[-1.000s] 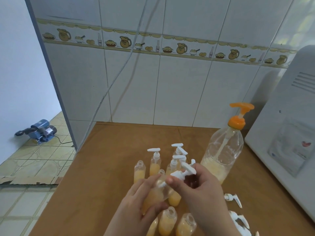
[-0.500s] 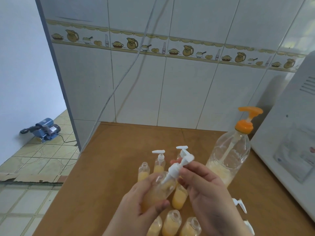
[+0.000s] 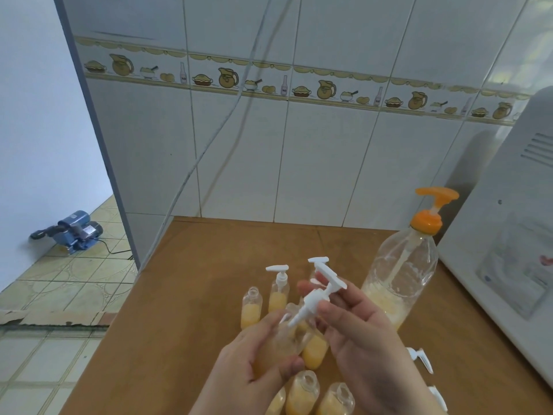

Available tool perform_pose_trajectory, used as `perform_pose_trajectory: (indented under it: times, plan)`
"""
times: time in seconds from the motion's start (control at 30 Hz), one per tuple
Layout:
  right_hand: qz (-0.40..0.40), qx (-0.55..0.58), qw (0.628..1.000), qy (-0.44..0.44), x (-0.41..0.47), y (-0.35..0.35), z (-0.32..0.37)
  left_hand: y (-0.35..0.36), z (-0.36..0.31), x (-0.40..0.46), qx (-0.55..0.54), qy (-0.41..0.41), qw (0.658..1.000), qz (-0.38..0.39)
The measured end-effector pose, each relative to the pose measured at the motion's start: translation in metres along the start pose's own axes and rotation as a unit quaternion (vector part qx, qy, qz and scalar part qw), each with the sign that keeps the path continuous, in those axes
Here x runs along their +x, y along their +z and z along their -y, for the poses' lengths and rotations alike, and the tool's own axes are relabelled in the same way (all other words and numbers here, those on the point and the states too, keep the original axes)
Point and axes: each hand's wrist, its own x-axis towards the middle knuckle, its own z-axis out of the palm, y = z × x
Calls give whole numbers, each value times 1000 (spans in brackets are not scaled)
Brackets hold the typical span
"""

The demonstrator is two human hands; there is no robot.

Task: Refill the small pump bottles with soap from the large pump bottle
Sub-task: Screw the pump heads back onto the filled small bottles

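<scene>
My left hand (image 3: 254, 363) grips a small clear bottle (image 3: 284, 342) part full of yellow soap, tilted to the right above the table. My right hand (image 3: 356, 324) pinches a white pump head (image 3: 318, 296) whose tube end sits at the bottle's mouth. The large clear bottle (image 3: 401, 277) with an orange pump stands at the right, with a little soap at its bottom. Several small bottles stand around my hands: an open one (image 3: 251, 310), one with a white pump (image 3: 279, 290), and open ones near the front edge (image 3: 302, 393).
Loose white pump heads (image 3: 420, 359) lie on the brown table (image 3: 191, 295) at the right. A white appliance (image 3: 508, 250) stands along the right edge. A tiled wall is behind. A blue pump (image 3: 74, 232) sits on the floor at left.
My hands have lifted the small bottle and the pump head and tilted them. The pump head now points up to the right, with its tube at the bottle's mouth.
</scene>
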Motion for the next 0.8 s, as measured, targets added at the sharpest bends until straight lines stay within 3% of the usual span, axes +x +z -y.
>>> perform_pose_trajectory:
  times: [0.1,0.23,0.37,0.53,0.63,0.7,0.8]
  plan:
    - [-65,-51,996,-24,0,2,-3,1,-1,0,4,0,1000,7]
    - [-48,15,999,8,1,0,-2,3,2,1,-31,-19,999,5]
    - [-85,2,996,-9,1,-2,-5,2,1,1,-17,-8,1000,13]
    - [-62,11,998,-10,-1,-5,-7,2,1,2,-13,-8,1000,12]
    - [-44,-48,998,-26,-5,-3,-6,2,1,2,6,1,1000,22]
    - [-26,-16,999,-17,-5,-5,-8,2,0,2,7,-8,1000,22]
    - [-48,-55,997,-28,-5,-6,-12,2,0,1,34,-2,999,15]
